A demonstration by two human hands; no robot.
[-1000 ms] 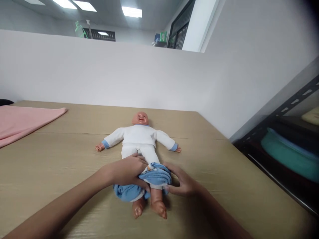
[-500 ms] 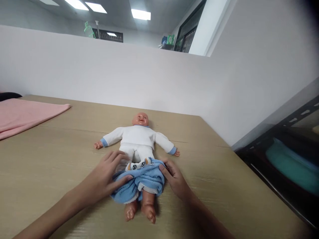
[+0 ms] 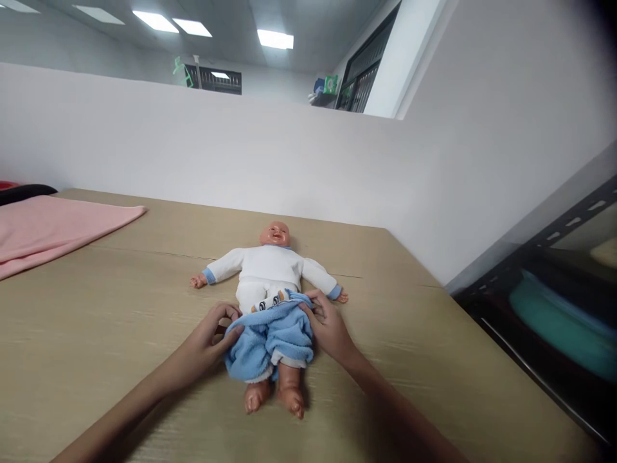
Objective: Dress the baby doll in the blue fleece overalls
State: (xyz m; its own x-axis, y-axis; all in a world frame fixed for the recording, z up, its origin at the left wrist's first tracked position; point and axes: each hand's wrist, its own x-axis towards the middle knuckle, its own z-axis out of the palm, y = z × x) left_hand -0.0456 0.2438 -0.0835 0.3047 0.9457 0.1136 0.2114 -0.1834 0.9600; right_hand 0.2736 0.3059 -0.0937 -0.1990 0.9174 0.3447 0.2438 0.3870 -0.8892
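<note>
A baby doll (image 3: pixel 271 263) lies on its back, its head toward the far wall and its feet toward me. It wears a white top with blue cuffs. Blue fleece pants (image 3: pixel 270 334) with a patterned waistband lining surround its legs, the waistband at the upper thighs; both feet stick out of the white-edged leg openings. My left hand (image 3: pixel 214 334) pinches the waistband at its left side. At the right side of the waistband, my right hand (image 3: pixel 325 318) grips the cloth between thumb and fingers.
The doll lies on a wooden-looking table (image 3: pixel 144 308). A pink cloth (image 3: pixel 62 228) is spread at the left, with a black and red object behind it. A low white wall (image 3: pixel 216 154) borders the far side. To the right stands a dark metal rack (image 3: pixel 540 257) with a teal item.
The pants' waistband has moved up the doll's thighs toward its waist. My left hand has gone from spread fingers to a pinch on the waistband; my right hand has moved up slightly.
</note>
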